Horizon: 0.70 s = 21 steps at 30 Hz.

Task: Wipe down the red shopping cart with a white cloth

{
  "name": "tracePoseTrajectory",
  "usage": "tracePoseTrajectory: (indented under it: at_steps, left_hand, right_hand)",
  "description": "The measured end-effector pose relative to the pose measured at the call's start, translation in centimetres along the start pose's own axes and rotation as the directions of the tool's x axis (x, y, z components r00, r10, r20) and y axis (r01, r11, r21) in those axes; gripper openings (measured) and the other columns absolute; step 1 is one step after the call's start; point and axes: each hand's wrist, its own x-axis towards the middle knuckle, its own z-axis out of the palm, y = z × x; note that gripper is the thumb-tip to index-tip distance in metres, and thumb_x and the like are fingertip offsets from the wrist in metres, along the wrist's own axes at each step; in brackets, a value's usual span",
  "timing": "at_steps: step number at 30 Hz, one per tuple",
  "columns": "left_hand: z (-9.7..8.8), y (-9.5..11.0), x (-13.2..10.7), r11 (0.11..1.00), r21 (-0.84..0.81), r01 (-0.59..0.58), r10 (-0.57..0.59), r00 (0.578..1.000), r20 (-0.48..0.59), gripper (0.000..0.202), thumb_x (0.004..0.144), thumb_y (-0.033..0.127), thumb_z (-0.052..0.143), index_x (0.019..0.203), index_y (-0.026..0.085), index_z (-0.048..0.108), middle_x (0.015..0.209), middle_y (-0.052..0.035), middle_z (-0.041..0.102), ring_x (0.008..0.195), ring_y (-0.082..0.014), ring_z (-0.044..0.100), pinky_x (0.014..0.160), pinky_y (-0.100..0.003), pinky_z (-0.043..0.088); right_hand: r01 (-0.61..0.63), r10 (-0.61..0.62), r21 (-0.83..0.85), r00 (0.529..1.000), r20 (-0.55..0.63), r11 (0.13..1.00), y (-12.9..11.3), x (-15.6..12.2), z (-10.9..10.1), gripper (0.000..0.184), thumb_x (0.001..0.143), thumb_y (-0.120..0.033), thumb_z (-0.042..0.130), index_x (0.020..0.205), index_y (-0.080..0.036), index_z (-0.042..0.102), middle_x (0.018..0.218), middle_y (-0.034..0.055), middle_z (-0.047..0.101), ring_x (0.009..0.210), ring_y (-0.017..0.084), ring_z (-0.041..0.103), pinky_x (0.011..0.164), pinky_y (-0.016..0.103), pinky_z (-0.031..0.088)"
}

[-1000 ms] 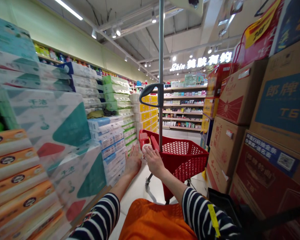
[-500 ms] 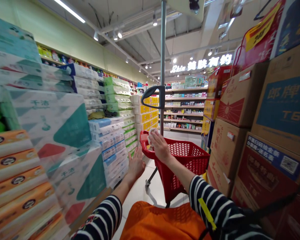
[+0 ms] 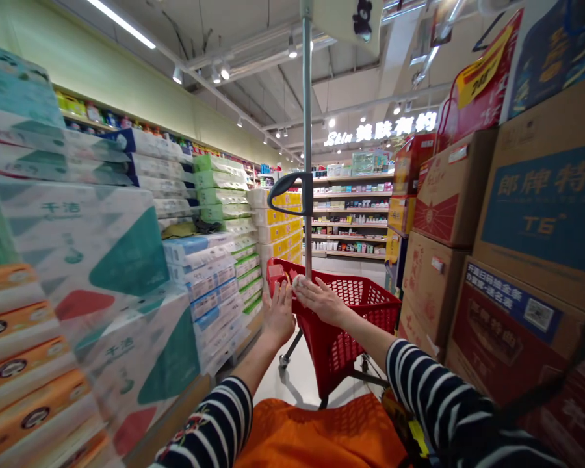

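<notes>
Both hands are held out over the near end of a red shopping cart [image 3: 334, 344]. The left hand [image 3: 279, 315] stands upright, fingers spread, beside toilet-paper packs [image 3: 209, 292]. The right hand's [image 3: 323, 303] fingertips meet a small white object [image 3: 296, 283] between the hands; whether they pinch it is unclear.
</notes>
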Motion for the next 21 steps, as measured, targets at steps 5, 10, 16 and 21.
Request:
tracePoseTrajectory:
  at_steps: [5,10,16,21]
  left_hand:
    - [-0.6,-0.1,0.3,1.0,0.029,-0.001,0.0,0.999,0.036,0.068,0.072,0.016,0.044,0.138,0.012,0.027,0.148,-0.0125,0.018,0.136,-0.0269,0.013,0.106,-0.058,0.013]
    - [-0.8,0.3,0.6,0.999,0.048,-0.018,0.017,0.999,0.029,0.069,0.073,0.02,0.044,0.138,0.009,0.025,0.148,-0.0134,0.016,0.136,-0.028,0.009,0.106,-0.059,0.011]
    - [0.0,0.1,0.1,1.0,0.022,-0.002,0.001,0.999,0.04,0.069,0.073,0.02,0.044,0.138,0.01,0.025,0.148,-0.0119,0.016,0.136,-0.0264,0.01,0.107,-0.058,0.009]
    - [0.0,0.5,0.4,1.0,0.011,-0.017,0.016,1.0,0.025,0.068,0.073,0.021,0.045,0.138,0.011,0.026,0.148,-0.0115,0.016,0.136,-0.0256,0.011,0.107,-0.057,0.01]
  right_hand:
    - [-0.129,0.128,-0.003,0.985,-0.116,0.992,3.3,4.5,-3.2,0.041,0.089,-0.01,0.037,0.129,-0.019,0.044,0.139,0.0059,0.038,0.135,0.022,0.018,0.108,0.05,0.018]
    - [-0.21,0.201,-0.033,0.965,-0.166,0.977,5.5,6.5,-5.4,0.042,0.09,-0.008,0.034,0.13,-0.018,0.042,0.14,0.0065,0.036,0.135,0.021,0.016,0.109,0.051,0.013]
    - [-0.091,0.087,-0.041,0.992,-0.09,0.995,1.1,-0.3,-0.7,0.042,0.089,-0.008,0.035,0.13,-0.019,0.043,0.138,0.0062,0.04,0.133,0.02,0.022,0.109,0.048,0.017]
    - [-0.01,0.007,-0.046,0.997,-0.074,0.999,1.1,-1.1,0.2,0.041,0.09,-0.009,0.036,0.128,-0.019,0.045,0.137,0.0047,0.042,0.132,0.019,0.025,0.11,0.045,0.017]
